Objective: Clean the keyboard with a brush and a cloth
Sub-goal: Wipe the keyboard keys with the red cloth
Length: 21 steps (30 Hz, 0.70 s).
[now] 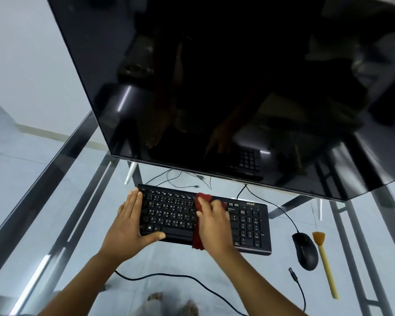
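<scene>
Red cloth [203, 199] was seen spread over the middle of a black keyboard [171, 213], slightly below the centre of the frame. It was covered by the right hand [212, 224], which was laid over it with the fingers fairly flat, pressing rather than clutching, though that hand was somewhat blurred. One end of the cloth was left showing above the fingertips at the keyboard's top row. The other end was seen hanging past the keyboard's lower edge, under the heel of the hand.

The left hand [132, 224] was placed flat and open against the keyboard's left end. Its fingers were stretched up along that side and its thumb was spread across the lower edge beneath the letter keys. The number pad, to the right of the cloth, was left uncovered.

A brush [324, 261] with a yellow handle and brownish bristles was found lying at the lower right of the frame, well apart from both hands and just right of a black mouse [306, 250]. Everything was set on a glass table [43, 174] with a metal frame. A large dark monitor [214, 87] filled the upper part of the frame, and a black cable [169, 278] was trailed across the glass below the keyboard.
</scene>
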Available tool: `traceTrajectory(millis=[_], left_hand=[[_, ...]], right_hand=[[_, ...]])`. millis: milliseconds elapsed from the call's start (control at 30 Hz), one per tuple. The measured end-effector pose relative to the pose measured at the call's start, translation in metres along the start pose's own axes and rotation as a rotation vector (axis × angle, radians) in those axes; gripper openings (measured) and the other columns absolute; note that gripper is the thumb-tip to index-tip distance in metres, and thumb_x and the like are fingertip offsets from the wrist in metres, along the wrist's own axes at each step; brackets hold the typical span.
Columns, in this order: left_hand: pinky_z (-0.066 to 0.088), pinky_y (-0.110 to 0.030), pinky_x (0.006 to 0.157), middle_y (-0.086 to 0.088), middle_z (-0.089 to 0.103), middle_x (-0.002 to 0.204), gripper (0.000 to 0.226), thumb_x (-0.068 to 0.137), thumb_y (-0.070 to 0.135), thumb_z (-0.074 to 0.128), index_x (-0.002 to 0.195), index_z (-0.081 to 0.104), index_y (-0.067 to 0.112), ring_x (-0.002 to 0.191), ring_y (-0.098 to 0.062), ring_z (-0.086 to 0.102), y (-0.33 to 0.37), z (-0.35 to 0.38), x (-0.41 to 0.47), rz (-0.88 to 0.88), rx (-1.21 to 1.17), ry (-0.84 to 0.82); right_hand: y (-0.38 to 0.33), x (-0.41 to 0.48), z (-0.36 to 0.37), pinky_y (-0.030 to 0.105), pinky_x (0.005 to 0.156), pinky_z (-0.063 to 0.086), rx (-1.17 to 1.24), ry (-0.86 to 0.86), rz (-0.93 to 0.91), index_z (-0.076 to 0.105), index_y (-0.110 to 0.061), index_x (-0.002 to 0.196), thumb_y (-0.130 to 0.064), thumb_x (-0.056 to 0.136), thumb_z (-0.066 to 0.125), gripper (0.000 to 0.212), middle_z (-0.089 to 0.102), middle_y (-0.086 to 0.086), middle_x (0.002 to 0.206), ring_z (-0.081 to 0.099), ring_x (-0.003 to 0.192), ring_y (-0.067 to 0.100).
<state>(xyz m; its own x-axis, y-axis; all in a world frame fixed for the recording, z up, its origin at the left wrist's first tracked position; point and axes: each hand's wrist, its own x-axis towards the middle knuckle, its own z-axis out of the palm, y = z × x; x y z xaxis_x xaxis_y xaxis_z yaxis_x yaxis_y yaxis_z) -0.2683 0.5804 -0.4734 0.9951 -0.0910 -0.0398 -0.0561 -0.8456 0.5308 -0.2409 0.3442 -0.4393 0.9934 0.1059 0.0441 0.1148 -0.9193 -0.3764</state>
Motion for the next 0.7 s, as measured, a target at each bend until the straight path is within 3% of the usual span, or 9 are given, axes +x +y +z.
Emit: traceTrajectory(millis=[133,233,267,367,400,567,700], left_hand=[[0.012,-0.043,0.119,-0.002,0.000,0.162,0.128,0.064,0.089,0.048,0.153,0.004,0.008,0.148,-0.014,-0.004,-0.002,0.000,0.001,-0.002,0.019,-0.010],[0.012,-0.042,0.119,0.000,-0.003,0.162,0.128,0.064,0.091,0.044,0.153,0.003,0.009,0.148,-0.012,-0.006,-0.002,-0.001,0.001,-0.011,0.015,-0.016],[0.012,-0.041,0.119,0.000,-0.003,0.162,0.129,0.063,0.092,0.044,0.153,0.002,0.010,0.148,-0.012,-0.006,-0.001,-0.001,0.001,-0.014,0.011,-0.021],[0.011,-0.039,0.119,0.002,-0.006,0.161,0.130,0.062,0.093,0.043,0.153,0.001,0.011,0.147,-0.011,-0.008,0.000,-0.002,0.001,-0.016,-0.008,-0.023],[0.010,-0.038,0.119,0.002,-0.007,0.161,0.130,0.062,0.093,0.043,0.153,0.001,0.011,0.147,-0.011,-0.009,-0.001,-0.002,0.001,-0.013,-0.005,-0.023],[0.009,-0.040,0.119,-0.002,-0.003,0.161,0.131,0.062,0.093,0.043,0.153,0.002,0.009,0.148,-0.013,-0.007,-0.001,0.000,0.001,-0.005,0.017,-0.027],[0.010,-0.042,0.120,-0.003,0.000,0.162,0.131,0.062,0.094,0.043,0.153,0.003,0.008,0.148,-0.014,-0.004,-0.004,0.000,0.001,-0.015,0.025,-0.016]], right_hand=[[-0.018,-0.016,0.012,0.028,0.071,0.048,0.025,-0.177,-0.361,0.052,-0.029,0.130,-0.024,0.087,0.068,0.045,0.055,-0.001,0.099,0.056,0.082,0.021],[0.010,0.000,-0.004,0.004,0.078,0.039,0.105,-0.132,-0.120,0.050,-0.036,0.130,-0.032,0.098,0.049,0.032,0.047,-0.015,0.103,0.047,0.086,0.006],[0.021,0.003,-0.009,0.004,0.081,0.040,0.117,-0.071,-0.006,0.052,-0.033,0.131,-0.029,0.099,0.048,0.033,0.048,-0.012,0.104,0.048,0.087,0.004],[0.038,0.008,-0.015,0.039,0.095,0.047,0.038,0.027,0.115,0.053,-0.022,0.135,-0.021,0.098,0.052,0.037,0.055,0.006,0.114,0.058,0.098,0.025],[0.030,0.011,-0.014,0.042,0.096,0.045,0.042,0.003,0.099,0.053,-0.021,0.136,-0.021,0.098,0.052,0.038,0.055,0.006,0.116,0.058,0.102,0.027],[-0.040,0.034,0.008,0.040,0.090,0.042,0.070,-0.122,-0.140,0.056,-0.021,0.131,-0.017,0.097,0.052,0.034,0.052,0.005,0.114,0.053,0.101,0.027],[-0.027,0.038,0.002,0.040,0.091,0.044,0.021,-0.160,-0.136,0.052,-0.025,0.135,-0.020,0.099,0.050,0.037,0.052,0.004,0.115,0.050,0.100,0.026]])
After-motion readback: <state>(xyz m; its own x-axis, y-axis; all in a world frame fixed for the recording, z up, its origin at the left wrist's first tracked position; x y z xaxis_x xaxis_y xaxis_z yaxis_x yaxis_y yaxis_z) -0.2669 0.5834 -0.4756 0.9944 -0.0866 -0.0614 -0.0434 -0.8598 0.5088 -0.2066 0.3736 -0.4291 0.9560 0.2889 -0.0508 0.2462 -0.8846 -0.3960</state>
